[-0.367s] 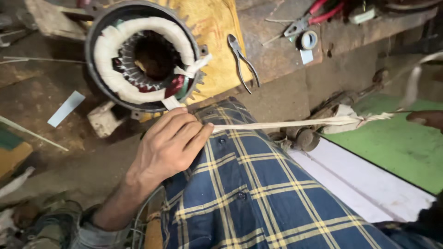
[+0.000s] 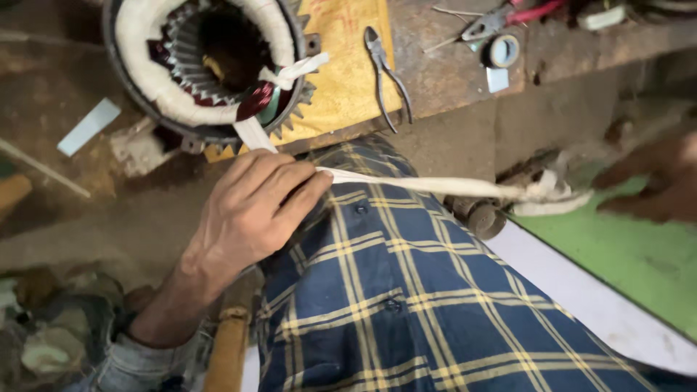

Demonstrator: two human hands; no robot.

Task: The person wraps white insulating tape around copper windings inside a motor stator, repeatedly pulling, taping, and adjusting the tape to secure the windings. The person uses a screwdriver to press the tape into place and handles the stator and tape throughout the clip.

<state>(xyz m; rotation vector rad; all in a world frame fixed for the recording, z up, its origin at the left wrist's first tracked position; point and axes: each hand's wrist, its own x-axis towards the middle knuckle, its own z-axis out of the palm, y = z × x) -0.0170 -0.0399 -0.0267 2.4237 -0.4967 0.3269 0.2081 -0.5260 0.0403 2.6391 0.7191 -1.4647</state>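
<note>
Below the stator [image 2: 207, 62], left hand [image 2: 250, 210] pinches taut tape [image 2: 428, 186], right hand [image 2: 653, 185] blurred, grip unclear; overpulling could snap it.

One head-worn camera looks steeply down, close over the blue-and-yellow checked shirt [image 2: 406, 305] toward the rusty brown workbench [image 2: 450, 65].

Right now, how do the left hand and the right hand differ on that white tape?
The left hand is sharp in view and closed around the white tape near the motor winding; the right hand is blurred at the frame's right edge. The left hand lies in front of the blue checked shirt; the right hand sits over the green board. Both are at opposite ends of the same stretched tape.
</note>
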